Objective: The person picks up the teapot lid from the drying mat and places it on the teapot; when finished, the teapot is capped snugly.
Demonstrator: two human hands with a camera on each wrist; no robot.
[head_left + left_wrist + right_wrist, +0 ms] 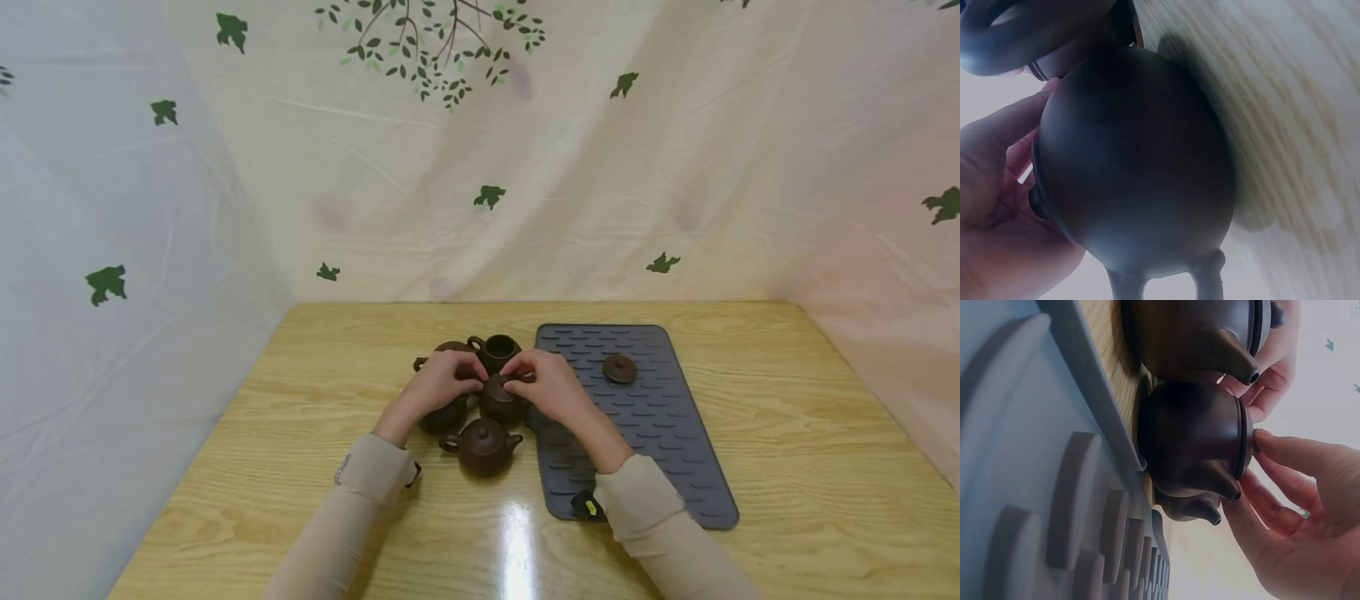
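A dark brown teapot with its lid on stands amid a tight cluster of pots. My right hand comes in from the right; its thumb is on the lid's knob and a finger reaches down by the rim near the spout. From the other side my left hand holds the same teapot, thumb and fingertips at its rim. Another lidded teapot stands in front, and a dark pot sits below the left hand, covering much of it in the left wrist view.
Behind the hands stand a lidless pot and another brown pot, partly hidden by the left hand. A grey ridged mat lies to the right, with a loose brown lid on it. All rest on a wooden table.
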